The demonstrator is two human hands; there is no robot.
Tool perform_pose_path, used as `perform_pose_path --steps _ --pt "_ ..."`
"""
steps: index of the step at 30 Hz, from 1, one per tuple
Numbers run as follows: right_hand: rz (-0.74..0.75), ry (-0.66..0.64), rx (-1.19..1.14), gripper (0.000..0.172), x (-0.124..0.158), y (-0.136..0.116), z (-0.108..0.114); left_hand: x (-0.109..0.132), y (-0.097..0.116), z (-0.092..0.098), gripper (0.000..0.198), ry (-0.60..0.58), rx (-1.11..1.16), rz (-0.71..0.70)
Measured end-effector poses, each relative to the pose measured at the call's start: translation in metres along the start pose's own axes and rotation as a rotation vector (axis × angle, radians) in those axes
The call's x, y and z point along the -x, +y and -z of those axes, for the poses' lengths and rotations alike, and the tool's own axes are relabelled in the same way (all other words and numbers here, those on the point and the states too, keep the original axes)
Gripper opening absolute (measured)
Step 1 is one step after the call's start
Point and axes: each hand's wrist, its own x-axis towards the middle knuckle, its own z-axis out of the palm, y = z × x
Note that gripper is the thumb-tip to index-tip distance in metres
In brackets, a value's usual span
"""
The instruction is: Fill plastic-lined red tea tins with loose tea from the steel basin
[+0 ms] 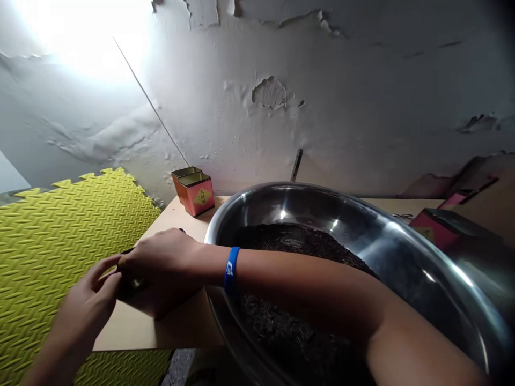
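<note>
A tin (pixel 159 303), dark in the shade, stands on the table near its left front edge. My left hand (pixel 90 297) grips its left upper edge, thumb and fingers closed there. My right hand (pixel 163 254) is curled over the top of the same tin, its wrist in a blue band (pixel 230 269); the fingers point down and their tips are hidden, as is anything in them. My right forearm crosses a big steel basin (pixel 257 195) holding dark, dry, leaf-like bits (pixel 309 241).
Two open red tins (pixel 197 195) with gold labels stand together at the table's (pixel 181 217) back left. More pink-red tins (pixel 432 228) are at the right, behind the basin. Yellow foam matting (pixel 72 220) lies left of the table; a peeling wall (pixel 341 118) rises behind.
</note>
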Motion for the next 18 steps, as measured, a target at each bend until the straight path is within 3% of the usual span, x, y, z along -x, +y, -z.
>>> perform_pose_path --steps 3,7,12,16,18 --pt "-0.002 0.1 0.025 0.028 0.013 0.012 -0.003 -0.002 0.0 -0.007 0.017 -0.118 0.181 0.054" --pt "-0.102 0.174 0.066 0.028 0.024 0.017 -0.011 0.001 0.003 -0.02 0.023 -0.027 0.368 0.137" --pt "-0.039 0.079 0.071 0.023 0.032 0.009 -0.02 0.018 0.007 -0.033 0.031 0.05 0.405 -0.005" --pt "0.019 0.175 0.069 0.024 0.039 -0.001 -0.011 0.034 0.015 -0.023 0.025 0.139 0.364 -0.115" --pt "0.041 0.258 0.09 0.023 0.039 -0.009 0.003 0.042 0.024 -0.01 0.026 0.196 0.229 -0.234"
